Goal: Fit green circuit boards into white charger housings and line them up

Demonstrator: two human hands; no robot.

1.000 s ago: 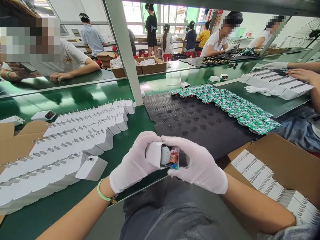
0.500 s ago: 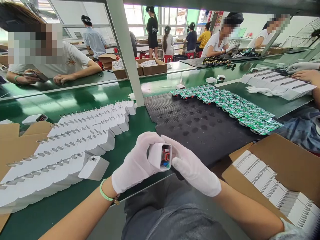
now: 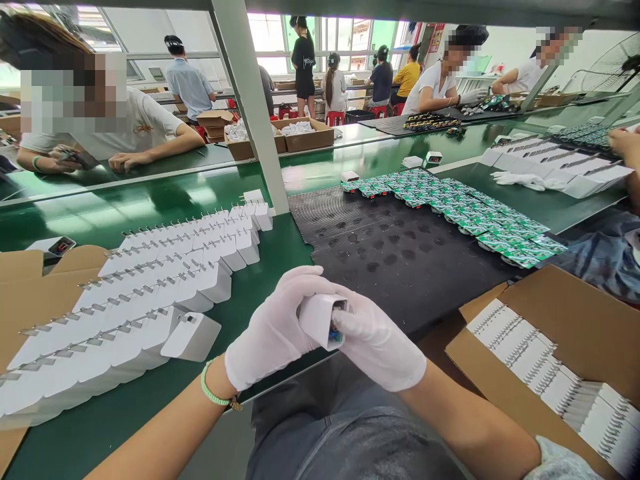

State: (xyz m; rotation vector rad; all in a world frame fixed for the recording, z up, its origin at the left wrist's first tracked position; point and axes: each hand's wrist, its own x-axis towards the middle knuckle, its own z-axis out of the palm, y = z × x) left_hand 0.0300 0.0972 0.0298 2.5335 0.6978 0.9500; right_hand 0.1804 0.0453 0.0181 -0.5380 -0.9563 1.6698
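Observation:
My left hand (image 3: 273, 327), in a white glove, is closed around a white charger shell (image 3: 319, 317) at the table's near edge. My right hand (image 3: 380, 343), also gloved, presses its thumb into the shell's open end, where a circuit board with red and blue parts shows. Rows of white charger shells with metal prongs (image 3: 150, 280) lie to the left. Green circuit boards (image 3: 460, 210) cover the far side of a black mat (image 3: 380, 247).
A cardboard box (image 3: 565, 320) of white shells sits at my right, cardboard (image 3: 30, 273) at the left. A grey post (image 3: 250, 107) rises behind the mat. Loose chargers ride the green belt (image 3: 150, 193). Other people sit across and to the right.
The circuit board has gone deeper into the white shell and my right thumb now covers its open end. Chargers on the belt have drifted left.

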